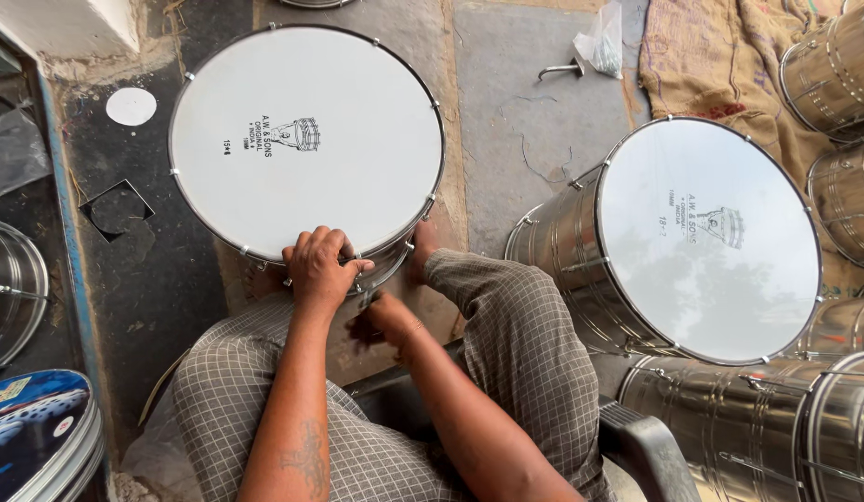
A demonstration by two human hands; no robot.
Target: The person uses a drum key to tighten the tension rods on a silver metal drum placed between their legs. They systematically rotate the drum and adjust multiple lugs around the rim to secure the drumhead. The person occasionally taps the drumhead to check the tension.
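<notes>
a: fingers of my left hand point(318, 270) curl over the near rim of the white-headed drum point(306, 139), closed around the metal hoop.

b: and your right hand point(381, 321)?

a: it sits lower, just beside the drum's shell under the rim; motion blur hides the fingers, so i cannot tell whether they are wide or narrow, or whether they hold anything.

b: where does the drum stand?

a: on the stone floor point(515, 121) between my knees, head up. to my right lies a second steel drum point(701, 237), tilted, among more steel shells point(836, 65); a burlap sack point(711, 56) lies beyond it.
</notes>
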